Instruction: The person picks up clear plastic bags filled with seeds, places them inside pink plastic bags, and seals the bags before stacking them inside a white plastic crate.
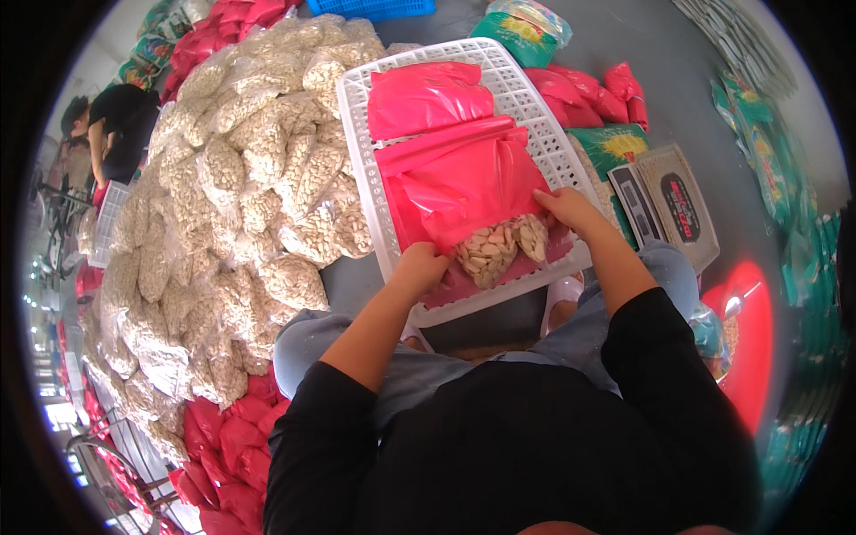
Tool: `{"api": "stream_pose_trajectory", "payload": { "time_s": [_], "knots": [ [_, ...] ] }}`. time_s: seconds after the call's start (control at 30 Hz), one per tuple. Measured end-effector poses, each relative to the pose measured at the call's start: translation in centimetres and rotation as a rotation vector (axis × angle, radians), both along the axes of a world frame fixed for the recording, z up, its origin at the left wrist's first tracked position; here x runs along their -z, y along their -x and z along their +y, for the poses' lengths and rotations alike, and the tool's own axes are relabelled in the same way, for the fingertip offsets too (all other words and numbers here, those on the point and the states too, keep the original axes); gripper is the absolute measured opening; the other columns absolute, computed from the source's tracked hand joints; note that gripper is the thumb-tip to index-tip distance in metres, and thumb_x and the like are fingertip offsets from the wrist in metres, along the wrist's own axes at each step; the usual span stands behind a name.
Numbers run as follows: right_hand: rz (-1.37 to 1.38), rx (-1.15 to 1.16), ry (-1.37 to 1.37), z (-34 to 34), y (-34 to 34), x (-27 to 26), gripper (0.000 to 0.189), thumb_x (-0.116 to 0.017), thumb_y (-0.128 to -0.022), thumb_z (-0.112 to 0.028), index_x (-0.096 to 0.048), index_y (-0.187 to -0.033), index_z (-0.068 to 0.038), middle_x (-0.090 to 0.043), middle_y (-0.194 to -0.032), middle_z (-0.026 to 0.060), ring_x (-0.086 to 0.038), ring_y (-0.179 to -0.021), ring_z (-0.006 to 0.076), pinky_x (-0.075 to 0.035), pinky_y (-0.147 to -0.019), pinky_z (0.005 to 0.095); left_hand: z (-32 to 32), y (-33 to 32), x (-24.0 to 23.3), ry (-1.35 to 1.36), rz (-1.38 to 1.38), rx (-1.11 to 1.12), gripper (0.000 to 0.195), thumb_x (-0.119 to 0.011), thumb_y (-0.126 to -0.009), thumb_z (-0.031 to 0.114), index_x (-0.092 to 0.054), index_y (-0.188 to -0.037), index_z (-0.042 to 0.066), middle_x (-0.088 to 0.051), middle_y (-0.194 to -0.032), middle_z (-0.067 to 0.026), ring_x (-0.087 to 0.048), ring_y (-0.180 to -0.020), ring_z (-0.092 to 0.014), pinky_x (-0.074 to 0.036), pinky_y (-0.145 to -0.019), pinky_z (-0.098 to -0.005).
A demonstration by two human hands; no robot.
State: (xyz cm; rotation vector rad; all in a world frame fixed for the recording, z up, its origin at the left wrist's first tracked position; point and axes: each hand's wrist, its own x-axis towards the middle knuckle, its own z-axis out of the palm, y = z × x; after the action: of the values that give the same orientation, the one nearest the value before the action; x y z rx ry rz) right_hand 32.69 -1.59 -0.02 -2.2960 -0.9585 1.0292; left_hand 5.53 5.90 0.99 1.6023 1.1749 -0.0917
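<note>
A white perforated plastic crate (568, 144) stands before me. On it lies a red plastic bag (468, 187), and at its near end a clear bag of pale, flat seeds or beans (488, 251) sticks out from under the red film. My left hand (422, 267) grips the red film's near left edge with thumb and fingers. At the right edge my right hand (568, 208) pinches the red film, thumb on top, other fingers partly hidden. Farther up the crate rests another red bag (428, 97), apart from my hands.
Clear bags of pale seeds (261, 147) are heaped at left, red bags (234, 448) below them. On the right are a digital scale (635, 204), a red basin (749, 348), green printed bags (759, 160) and more red bags (582, 97). A person (124, 134) bends at far left.
</note>
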Motion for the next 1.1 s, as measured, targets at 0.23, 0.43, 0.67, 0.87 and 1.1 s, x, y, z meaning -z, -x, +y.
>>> {"api": "stream_pose_trajectory", "payload": {
  "time_s": [0.23,0.43,0.67,0.87,1.1],
  "knots": [
    [-0.014,-0.196,0.029,0.6,-1.6,-0.6,0.038,-0.058,-0.075,-0.039,-0.06,-0.071,-0.001,-0.055,-0.055,0.0068,-0.051,-0.047,0.0158,-0.037,-0.043,0.0255,0.6,0.2,0.7,0.17,-0.12,-0.155,0.013,-0.046,-0.073,0.009,-0.055,-0.067,0.0,-0.056,-0.054,-0.0081,-0.048,-0.038,-0.018,-0.037,-0.036,-0.0303],
    [0.818,0.16,-0.329,3.9,-2.0,-6.4,0.018,-0.057,-0.077,-0.027,-0.055,-0.07,-0.011,-0.046,-0.049,-0.0042,-0.037,-0.033,0.0048,-0.023,-0.029,0.0216,5.8,0.0,-6.6,0.498,-0.755,-0.513,0.015,-0.041,-0.081,0.011,-0.055,-0.085,0.006,-0.05,-0.061,-0.0002,-0.034,-0.039,-0.007,-0.024,-0.031,-0.0186],
    [1.068,-0.063,-0.693,6.8,-3.5,-18.7,0.011,-0.056,-0.079,-0.015,-0.056,-0.082,-0.005,-0.055,-0.065,0.0023,-0.047,-0.045,0.006,-0.028,-0.031,0.0192,12.7,0.6,-19.6,0.431,-1.144,-0.353,0.018,-0.039,-0.085,0.013,-0.051,-0.084,-0.001,-0.039,-0.05,0.002,-0.03,-0.032,-0.005,-0.024,-0.028,-0.0152],
    [0.971,0.103,-0.703,1.0,-0.5,-17.1,0.023,-0.06,-0.077,-0.021,-0.058,-0.091,-0.002,-0.062,-0.083,0.006,-0.06,-0.073,0.0146,-0.049,-0.063,0.0269,4.6,4.3,-17.4,0.026,-0.916,-0.444,0.024,-0.039,-0.082,0.013,-0.052,-0.089,-0.006,-0.049,-0.061,-0.0059,-0.044,-0.044,-0.009,-0.035,-0.036,-0.0195],
    [0.787,0.064,-0.138,-10.4,1.0,-7.1,0.018,-0.058,-0.078,-0.024,-0.06,-0.078,-0.006,-0.058,-0.064,0.0028,-0.05,-0.047,0.009,-0.039,-0.041,0.0225,-8.3,9.0,-5.8,0.329,-0.336,-0.345,0.023,-0.051,-0.082,0.024,-0.055,-0.067,0.007,-0.047,-0.05,0.0009,-0.042,-0.04,-0.006,-0.028,-0.036,-0.0188]
  ]
}}
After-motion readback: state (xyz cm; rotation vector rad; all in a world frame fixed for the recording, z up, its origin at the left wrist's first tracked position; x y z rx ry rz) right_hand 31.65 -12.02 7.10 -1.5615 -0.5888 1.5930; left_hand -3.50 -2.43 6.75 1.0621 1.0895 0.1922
